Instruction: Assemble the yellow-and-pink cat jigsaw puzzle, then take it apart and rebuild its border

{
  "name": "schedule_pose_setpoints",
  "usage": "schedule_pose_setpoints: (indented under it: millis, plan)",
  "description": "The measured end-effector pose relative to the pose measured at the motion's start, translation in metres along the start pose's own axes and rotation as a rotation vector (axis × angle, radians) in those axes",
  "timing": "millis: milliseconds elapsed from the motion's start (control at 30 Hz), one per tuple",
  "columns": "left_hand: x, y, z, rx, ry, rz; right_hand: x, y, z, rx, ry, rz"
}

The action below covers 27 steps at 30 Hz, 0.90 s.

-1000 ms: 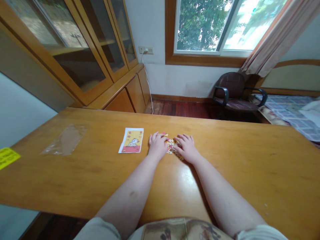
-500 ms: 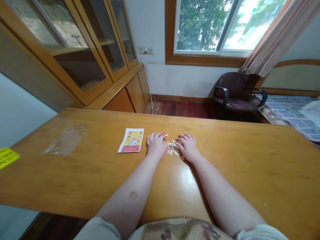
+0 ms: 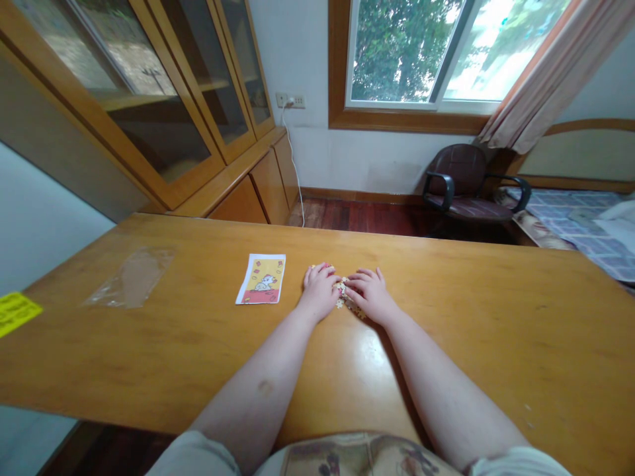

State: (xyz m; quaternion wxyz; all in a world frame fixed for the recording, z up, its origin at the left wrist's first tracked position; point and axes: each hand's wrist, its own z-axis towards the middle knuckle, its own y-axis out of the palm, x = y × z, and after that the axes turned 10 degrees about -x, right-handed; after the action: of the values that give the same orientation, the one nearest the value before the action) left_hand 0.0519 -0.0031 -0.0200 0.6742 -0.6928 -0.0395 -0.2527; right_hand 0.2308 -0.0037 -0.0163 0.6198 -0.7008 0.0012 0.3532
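Observation:
Small jigsaw pieces [image 3: 342, 288], pale with some pink and yellow ones, lie in a loose heap on the wooden table [image 3: 198, 357]. My left hand [image 3: 320, 291] rests over the left side of the heap, fingers slightly spread and bent, covering part of it. On the heap's right side, my right hand [image 3: 372, 295] touches pieces with its fingertips, its fingers apart. Neither hand has a piece visibly held in it. To the left of my left hand lies a card [image 3: 262, 279] with a white duck-like animal on yellow and pink.
A clear plastic bag [image 3: 133, 277] lies flat on the table's left part. A yellow label [image 3: 17, 313] shows at the left edge. Beyond the table stand a glass-door cabinet [image 3: 238, 158], a dark chair [image 3: 461, 182] and a bed [image 3: 585, 221].
My left hand has moved right, over more of the pieces and closer to my right hand. My right hand has shifted slightly left. The card has stayed in place.

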Motion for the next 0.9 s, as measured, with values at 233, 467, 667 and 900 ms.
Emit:
schedule_pose_setpoints:
  millis: [233,467,667,900]
  plan:
    - [0.0015,-0.0015,0.0014,0.012,-0.035,-0.032,0.0035,0.0046,0.0011,0.041,0.041,0.034]
    - [0.0007,-0.0029,0.0021,0.048,-0.090,-0.039,0.0050,0.0049,0.0015,0.100,0.171,-0.027]
    - [0.0030,-0.0032,0.0015,0.009,-0.038,-0.031,0.0064,0.0064,0.0011,0.107,0.273,-0.087]
    - [0.0031,-0.0064,-0.0007,0.042,-0.049,-0.012,0.0021,0.0013,-0.0005,0.085,0.087,-0.017]
